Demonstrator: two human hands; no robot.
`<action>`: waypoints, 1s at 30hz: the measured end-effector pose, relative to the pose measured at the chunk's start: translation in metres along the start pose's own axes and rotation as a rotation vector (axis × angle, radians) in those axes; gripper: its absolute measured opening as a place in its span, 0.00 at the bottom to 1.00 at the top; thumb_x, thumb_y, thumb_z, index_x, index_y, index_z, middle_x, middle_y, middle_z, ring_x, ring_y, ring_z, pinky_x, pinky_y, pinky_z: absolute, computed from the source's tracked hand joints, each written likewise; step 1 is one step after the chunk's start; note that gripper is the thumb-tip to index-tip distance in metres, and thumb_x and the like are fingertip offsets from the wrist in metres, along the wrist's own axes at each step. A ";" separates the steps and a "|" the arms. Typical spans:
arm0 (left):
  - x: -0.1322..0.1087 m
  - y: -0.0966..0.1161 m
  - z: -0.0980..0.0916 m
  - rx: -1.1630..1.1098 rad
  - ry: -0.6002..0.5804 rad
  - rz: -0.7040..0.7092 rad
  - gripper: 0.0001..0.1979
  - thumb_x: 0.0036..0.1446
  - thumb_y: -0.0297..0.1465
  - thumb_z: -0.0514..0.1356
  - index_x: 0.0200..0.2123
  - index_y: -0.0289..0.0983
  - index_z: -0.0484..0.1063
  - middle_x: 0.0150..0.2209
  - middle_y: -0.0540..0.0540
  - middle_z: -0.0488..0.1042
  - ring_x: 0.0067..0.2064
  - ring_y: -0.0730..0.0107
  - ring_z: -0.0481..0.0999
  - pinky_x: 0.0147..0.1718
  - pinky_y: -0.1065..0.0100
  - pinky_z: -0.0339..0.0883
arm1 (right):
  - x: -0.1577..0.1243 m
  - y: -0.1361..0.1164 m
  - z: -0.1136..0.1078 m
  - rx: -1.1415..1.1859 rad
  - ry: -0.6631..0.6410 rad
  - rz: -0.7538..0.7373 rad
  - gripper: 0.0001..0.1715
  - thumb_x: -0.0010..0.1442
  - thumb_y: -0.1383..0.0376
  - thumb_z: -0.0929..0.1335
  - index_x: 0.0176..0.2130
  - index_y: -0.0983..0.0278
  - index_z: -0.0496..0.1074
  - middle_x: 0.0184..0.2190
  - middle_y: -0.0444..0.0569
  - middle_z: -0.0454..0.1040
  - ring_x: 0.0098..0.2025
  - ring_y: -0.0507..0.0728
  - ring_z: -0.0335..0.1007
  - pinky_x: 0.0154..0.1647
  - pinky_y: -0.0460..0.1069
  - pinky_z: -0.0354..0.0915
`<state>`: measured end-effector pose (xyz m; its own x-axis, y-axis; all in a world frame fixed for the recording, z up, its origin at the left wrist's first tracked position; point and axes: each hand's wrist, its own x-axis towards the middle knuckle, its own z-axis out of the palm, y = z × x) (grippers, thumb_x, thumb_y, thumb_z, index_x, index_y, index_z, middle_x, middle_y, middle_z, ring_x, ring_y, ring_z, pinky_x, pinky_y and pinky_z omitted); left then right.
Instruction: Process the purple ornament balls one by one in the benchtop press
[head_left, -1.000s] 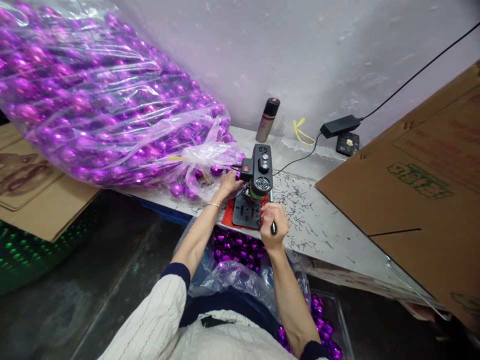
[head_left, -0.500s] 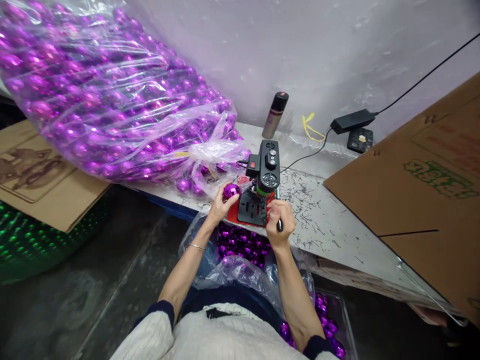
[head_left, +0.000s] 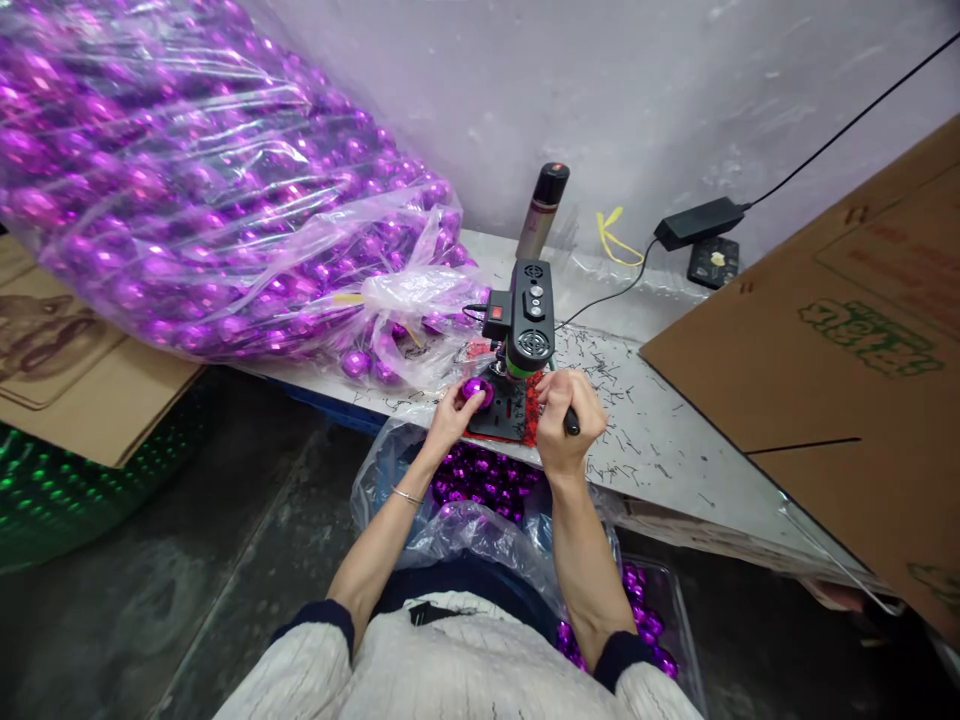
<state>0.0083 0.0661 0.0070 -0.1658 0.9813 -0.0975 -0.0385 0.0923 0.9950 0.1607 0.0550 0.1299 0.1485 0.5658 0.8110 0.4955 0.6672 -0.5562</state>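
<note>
1. Left hand (head_left: 452, 416) pinches the purple ball (head_left: 476, 390) in its fingertips, at the front foot of the black press (head_left: 531, 318).
2. Right hand (head_left: 559, 428) is fisted tight round the lever (head_left: 572, 426), just right of the press.

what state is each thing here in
left hand, gripping ball
right hand, fist closed on lever
machine, upright on table, cable attached
big bag, full of purple balls, lying on table
lap bag, open, balls inside
spray can, upright, capped
</note>
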 end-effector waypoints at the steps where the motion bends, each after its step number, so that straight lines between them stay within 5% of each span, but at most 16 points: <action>1: 0.001 0.000 0.004 0.069 0.006 0.038 0.29 0.56 0.48 0.69 0.55 0.38 0.75 0.46 0.43 0.82 0.47 0.58 0.82 0.51 0.58 0.76 | 0.002 0.000 0.000 0.003 -0.001 -0.004 0.18 0.71 0.66 0.61 0.27 0.59 0.64 0.23 0.43 0.69 0.28 0.52 0.68 0.32 0.50 0.63; 13: 0.010 0.005 0.015 0.595 -0.156 0.434 0.31 0.56 0.44 0.70 0.60 0.38 0.71 0.56 0.37 0.77 0.59 0.49 0.76 0.59 0.52 0.70 | -0.003 0.002 -0.005 0.006 -0.043 -0.026 0.16 0.69 0.68 0.62 0.28 0.60 0.65 0.25 0.43 0.69 0.29 0.52 0.69 0.33 0.50 0.65; 22: 0.004 -0.025 0.026 0.602 -0.036 0.552 0.34 0.60 0.49 0.66 0.63 0.37 0.66 0.55 0.36 0.78 0.57 0.51 0.77 0.57 0.51 0.68 | -0.018 0.005 -0.005 -0.009 -0.034 -0.067 0.14 0.67 0.71 0.62 0.30 0.60 0.68 0.27 0.44 0.73 0.30 0.52 0.72 0.32 0.49 0.66; 30: 0.003 -0.028 0.025 0.558 -0.017 0.592 0.32 0.62 0.48 0.65 0.62 0.36 0.67 0.52 0.36 0.79 0.54 0.53 0.79 0.55 0.52 0.69 | -0.049 0.026 0.000 -0.038 -0.031 -0.078 0.13 0.69 0.67 0.61 0.32 0.60 0.68 0.29 0.45 0.74 0.31 0.52 0.72 0.33 0.49 0.68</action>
<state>0.0333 0.0703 -0.0209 0.0107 0.8961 0.4438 0.5483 -0.3764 0.7468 0.1667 0.0446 0.0755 0.0818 0.5282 0.8452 0.5365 0.6913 -0.4840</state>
